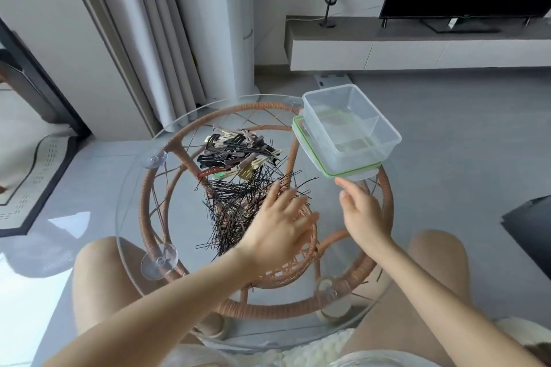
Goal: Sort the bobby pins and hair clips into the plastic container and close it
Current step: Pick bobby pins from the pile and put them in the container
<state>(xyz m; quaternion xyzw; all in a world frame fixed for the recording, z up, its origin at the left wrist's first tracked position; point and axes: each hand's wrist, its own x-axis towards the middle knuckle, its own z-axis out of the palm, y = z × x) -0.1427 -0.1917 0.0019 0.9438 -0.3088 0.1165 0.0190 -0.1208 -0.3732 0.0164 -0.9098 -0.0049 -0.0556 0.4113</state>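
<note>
The left hand (278, 225) is reaching over the near edge of the bobby pins (238, 202), fingers spread and slack, its grip released with nothing held; the fingertips are lying on or just above the pins, and which cannot be told. The right hand (362, 214) is hovering just to its 3 o'clock side, palm turned inward, fingers loosely extended and grasping nothing, its fingertips pointing toward the container (351, 125) and stopping just short of the lid (325, 168).

The pins are lying in a loose black tangle at the centre of the round glass worktop (134, 188), spilling toward 6 o'clock. Touching that tangle at its 12 o'clock side is the pile of clips (235, 149): black, brown, beige and cream ones heaped together.

The clear container is sitting open at about 2 o'clock on the worktop, overhanging the rim, a divider showing inside and no pins or clips in it. It is resting on top of its green-edged lid, which is lying flat beneath it and jutting out toward the hands.

Under the glass a rattan frame (298, 307) is showing through, with clear suction cups (159, 259) holding the pane. The person's bare knees are sitting at either side of the worktop at 6 o'clock.
</note>
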